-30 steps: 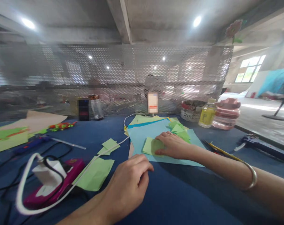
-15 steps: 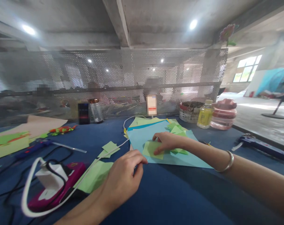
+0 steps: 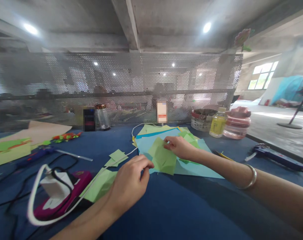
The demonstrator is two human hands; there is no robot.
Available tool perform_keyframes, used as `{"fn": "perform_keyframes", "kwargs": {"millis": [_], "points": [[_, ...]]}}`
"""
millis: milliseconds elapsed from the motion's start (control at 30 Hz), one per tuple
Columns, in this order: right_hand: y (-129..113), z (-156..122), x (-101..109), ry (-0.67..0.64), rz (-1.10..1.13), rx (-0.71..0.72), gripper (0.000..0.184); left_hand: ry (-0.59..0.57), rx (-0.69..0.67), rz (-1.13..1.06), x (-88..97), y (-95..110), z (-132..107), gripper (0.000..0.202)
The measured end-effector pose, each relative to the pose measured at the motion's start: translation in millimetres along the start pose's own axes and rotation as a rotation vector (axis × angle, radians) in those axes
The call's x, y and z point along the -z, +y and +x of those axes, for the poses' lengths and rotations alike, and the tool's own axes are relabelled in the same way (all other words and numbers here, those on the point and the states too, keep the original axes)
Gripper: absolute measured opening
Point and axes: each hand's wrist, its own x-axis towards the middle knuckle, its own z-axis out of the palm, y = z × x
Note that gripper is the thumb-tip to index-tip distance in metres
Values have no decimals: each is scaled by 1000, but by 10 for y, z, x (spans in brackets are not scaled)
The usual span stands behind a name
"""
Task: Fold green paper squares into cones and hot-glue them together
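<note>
My right hand [image 3: 179,147] pinches the top edge of a light green paper square [image 3: 163,159] and holds it lifted and tilted above a light blue sheet [image 3: 196,168]. My left hand [image 3: 130,184] hovers just left of the green square, fingers curled with thumb and forefinger close together near the square's lower corner; I cannot tell whether it touches it. More green paper pieces [image 3: 191,137] lie on the blue sheet behind my right hand. A silver bangle [image 3: 251,178] circles my right wrist.
On the blue table [image 3: 191,213]: green scraps [image 3: 116,156], a larger green piece [image 3: 101,185], a magenta power strip [image 3: 63,196] with white plug and cable, a glue gun [image 3: 278,156] at right, a jar [image 3: 102,116], a yellow bottle [image 3: 217,123], a pink container [image 3: 237,123], a mesh screen [image 3: 116,86].
My right hand went from pressing the green square flat on the blue sheet to pinching and lifting it. My left hand moved up toward the square.
</note>
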Motion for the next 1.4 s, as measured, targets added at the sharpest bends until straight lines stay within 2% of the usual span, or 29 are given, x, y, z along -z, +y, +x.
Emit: {"fn": "perform_keyframes", "kwargs": {"millis": [133, 267, 333, 467, 533, 567, 633, 700, 767, 833, 900, 933, 1000, 1067, 1133, 1200, 1267, 1333, 1400], "points": [[11, -14, -69, 60, 65, 23, 24, -3, 2, -5, -17, -24, -1, 27], [7, -33, -77, 183, 156, 47, 16, 23, -11, -9, -37, -34, -15, 25], [-3, -75, -59, 215, 219, 54, 22, 62, -13, -8, -48, -32, -26, 22], [-48, -257, -64, 166, 387, 67, 23, 189, 7, -23, -76, -20, -42, 27], [-85, -383, -86, 118, 471, 69, 25, 223, 114, -151, -89, -17, -38, 39], [-107, -449, -95, 97, 504, 69, 28, 200, 195, -271, -95, -18, -32, 45], [-151, -578, -97, 66, 563, 63, 33, 73, 341, -533, -109, -25, -14, 53], [-188, -694, -73, 26, 627, 54, 36, -90, 407, -719, -127, -36, 7, 52], [-201, -789, -27, -19, 648, 78, 33, -206, 430, -796, -143, -44, 25, 50], [-179, -858, 28, 16, 584, 165, 27, -264, 461, -850, -146, -44, 36, 51], [-129, -905, 73, 92, 465, 340, 25, -281, 486, -880, -130, -29, 40, 53], [-99, -921, 86, 116, 400, 443, 30, -288, 497, -888, -116, -16, 39, 53], [-46, -946, 88, 122, 267, 614, 46, -316, 519, -893, -91, 21, 34, 52], [-14, -967, 63, 114, 145, 711, 53, -356, 539, -884, -84, 57, 23, 50], [-9, -989, 28, 126, 52, 785, 45, -413, 533, -853, -98, 80, 4, 46], [-24, -1017, 2, 156, -5, 843, 28, -426, 483, -762, -123, 84, -25, 38], [-50, -1049, -14, 164, -50, 851, 22, -330, 380, -561, -134, 81, -60, 32], [-76, -1078, -26, 128, -78, 834, 19, -181, 253, -322, -114, 92, -93, 29], [-96, -1096, -43, 70, -71, 824, 15, -164, 169, -228, -70, 126, -115, 27]]}}
